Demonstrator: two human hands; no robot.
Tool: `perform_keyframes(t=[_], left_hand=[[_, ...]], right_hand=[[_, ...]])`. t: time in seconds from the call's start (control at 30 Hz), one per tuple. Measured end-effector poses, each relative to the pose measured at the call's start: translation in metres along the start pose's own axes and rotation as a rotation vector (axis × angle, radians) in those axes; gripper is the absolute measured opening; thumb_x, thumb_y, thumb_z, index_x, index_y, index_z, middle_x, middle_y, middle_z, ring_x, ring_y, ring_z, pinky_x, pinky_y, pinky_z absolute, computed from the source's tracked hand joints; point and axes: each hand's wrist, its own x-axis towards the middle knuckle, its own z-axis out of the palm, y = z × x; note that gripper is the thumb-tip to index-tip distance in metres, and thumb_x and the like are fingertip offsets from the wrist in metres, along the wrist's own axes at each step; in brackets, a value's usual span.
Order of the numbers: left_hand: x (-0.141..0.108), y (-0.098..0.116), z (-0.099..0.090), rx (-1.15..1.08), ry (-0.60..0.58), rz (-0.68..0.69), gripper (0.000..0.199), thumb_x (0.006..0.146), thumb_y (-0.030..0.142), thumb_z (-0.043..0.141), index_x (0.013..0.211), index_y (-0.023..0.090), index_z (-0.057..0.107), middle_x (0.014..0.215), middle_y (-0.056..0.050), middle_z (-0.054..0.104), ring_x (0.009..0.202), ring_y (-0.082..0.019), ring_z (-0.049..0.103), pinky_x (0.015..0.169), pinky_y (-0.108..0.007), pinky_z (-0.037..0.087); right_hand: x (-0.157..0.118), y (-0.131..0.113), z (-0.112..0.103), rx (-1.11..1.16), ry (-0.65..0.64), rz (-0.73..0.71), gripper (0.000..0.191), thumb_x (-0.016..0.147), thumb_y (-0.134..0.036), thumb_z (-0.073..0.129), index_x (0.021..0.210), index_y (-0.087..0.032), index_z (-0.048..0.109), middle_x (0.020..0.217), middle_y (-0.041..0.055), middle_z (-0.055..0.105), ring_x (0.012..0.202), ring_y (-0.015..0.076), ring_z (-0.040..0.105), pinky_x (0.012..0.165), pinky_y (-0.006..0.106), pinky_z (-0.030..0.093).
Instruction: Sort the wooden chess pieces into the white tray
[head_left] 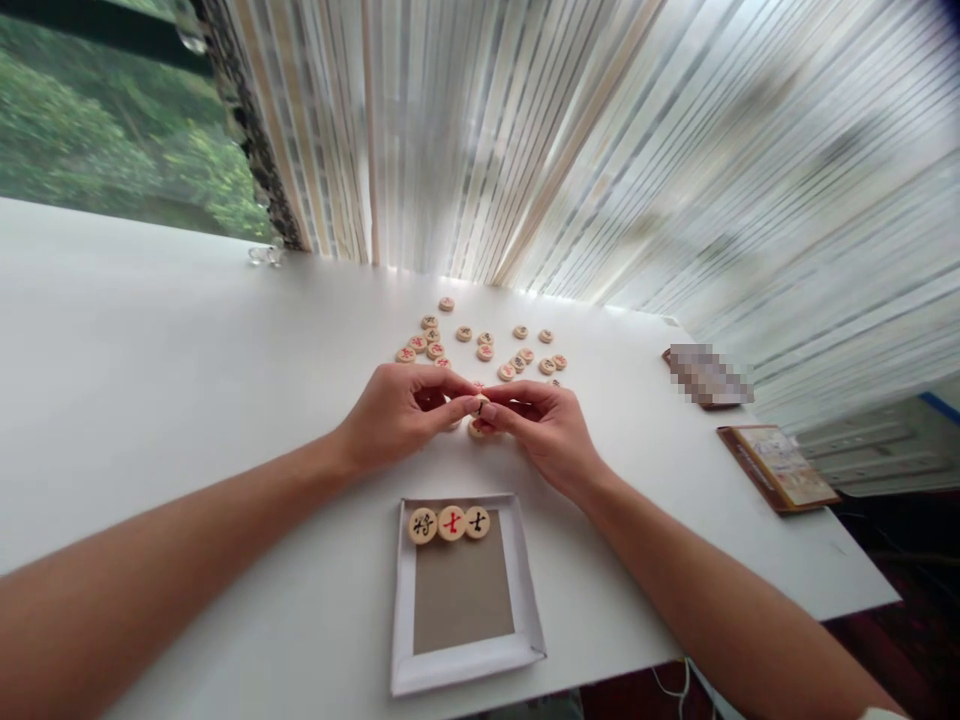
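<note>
Between the fingertips of my left hand and my right hand is a round wooden Chinese chess piece, its face partly covered by the thumbs. Both hands are closed in a pinch on it, just above the table. Another piece lies below the fingers, partly hidden by my right hand. Nearer to me sits a shallow white box with a grey-brown bottom. Along its far side lie three pieces in a row: a black-marked one, a red-marked one and another black-marked one.
Several loose chess pieces are scattered on the white table beyond my hands. Two brown-edged booklets, one blurred out and one with a picture, lie at the right edge. A striped curtain hangs behind the table.
</note>
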Motion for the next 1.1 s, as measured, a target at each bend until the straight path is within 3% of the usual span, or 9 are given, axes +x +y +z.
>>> perform_keyframes(t=[0.33, 0.8, 1.1], left_hand=[[0.0, 0.001, 0.001, -0.118, -0.017, -0.043, 0.023, 0.086, 0.026, 0.082, 0.102, 0.01, 0.085, 0.075, -0.007, 0.078, 0.055, -0.011, 0.062, 0.048, -0.02, 0.049], [-0.001, 0.005, 0.0, -0.161, -0.056, -0.091, 0.027, 0.089, 0.035, 0.083, 0.099, 0.011, 0.086, 0.065, -0.005, 0.074, 0.052, -0.011, 0.063, 0.047, -0.019, 0.053], [-0.003, 0.003, 0.001, -0.143, -0.067, -0.081, 0.027, 0.088, 0.037, 0.085, 0.099, 0.013, 0.086, 0.074, -0.007, 0.079, 0.054, -0.012, 0.065, 0.048, -0.02, 0.053]], right_hand=[[-0.003, -0.001, 0.0, 0.0, -0.006, -0.049, 0.023, 0.079, -0.033, 0.096, 0.097, -0.021, 0.088, 0.081, 0.0063, 0.085, 0.071, 0.0195, 0.082, 0.072, 0.03, 0.07], [-0.006, -0.005, 0.001, -0.042, 0.003, -0.078, 0.023, 0.078, -0.034, 0.097, 0.095, -0.022, 0.087, 0.083, 0.0056, 0.084, 0.072, 0.0207, 0.081, 0.07, 0.034, 0.069], [-0.007, -0.011, 0.006, -0.081, 0.004, -0.143, 0.025, 0.07, -0.035, 0.101, 0.085, -0.023, 0.086, 0.081, 0.0036, 0.08, 0.072, 0.0173, 0.075, 0.069, 0.03, 0.066]])
